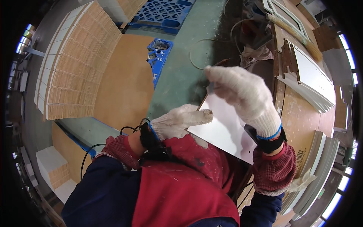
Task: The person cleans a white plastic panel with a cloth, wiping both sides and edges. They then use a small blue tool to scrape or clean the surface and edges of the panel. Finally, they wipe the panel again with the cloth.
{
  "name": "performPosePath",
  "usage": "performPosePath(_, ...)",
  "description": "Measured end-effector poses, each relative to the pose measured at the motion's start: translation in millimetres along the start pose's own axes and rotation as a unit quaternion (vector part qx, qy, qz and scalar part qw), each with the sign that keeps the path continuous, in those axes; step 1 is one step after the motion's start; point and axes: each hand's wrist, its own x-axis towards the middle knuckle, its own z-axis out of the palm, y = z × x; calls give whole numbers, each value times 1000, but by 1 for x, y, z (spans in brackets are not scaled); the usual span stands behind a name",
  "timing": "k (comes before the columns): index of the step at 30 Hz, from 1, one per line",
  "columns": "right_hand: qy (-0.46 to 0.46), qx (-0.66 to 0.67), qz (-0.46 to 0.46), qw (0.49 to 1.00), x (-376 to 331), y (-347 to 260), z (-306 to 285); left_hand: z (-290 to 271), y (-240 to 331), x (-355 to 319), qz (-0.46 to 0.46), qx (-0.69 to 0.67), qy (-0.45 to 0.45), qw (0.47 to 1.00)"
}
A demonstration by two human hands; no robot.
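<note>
In front of my red apron lies a white flat panel (227, 126) with a small dark hole near its lower right corner. My left hand (179, 120), in a white knitted glove with a stained thumb, grips the panel's left edge, thumb above and fingers partly hidden beneath. Over the panel's far end is my right hand (244, 96), gloved too, its fingers curled and closed. A small grey flat piece (211, 88) shows under those fingertips; its kind cannot be made out.
A tall stack of white-faced boards (81, 64) stands at the left on a brown sheet (124, 75), near blue plastic pallets (162, 15). To the right, a workbench (298, 113) bears white panels (312, 75) and a brush (312, 49). A thin hose (191, 56) curls over the green floor.
</note>
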Motion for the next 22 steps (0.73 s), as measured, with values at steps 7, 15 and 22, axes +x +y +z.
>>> performPosePath(7, 63, -87, 59, 992, 0, 7, -9, 2, 22, 3, -46, -22, -17, 999)
performPosePath(15, 55, 266, 166, 948, -45, -18, -13, -8, -4, 5, -249, -62, -4, 966)
performPosePath(22, -64, 186, -29, 980, -41, -40, 7, -16, -31, 23, 48, 43, -128, 990)
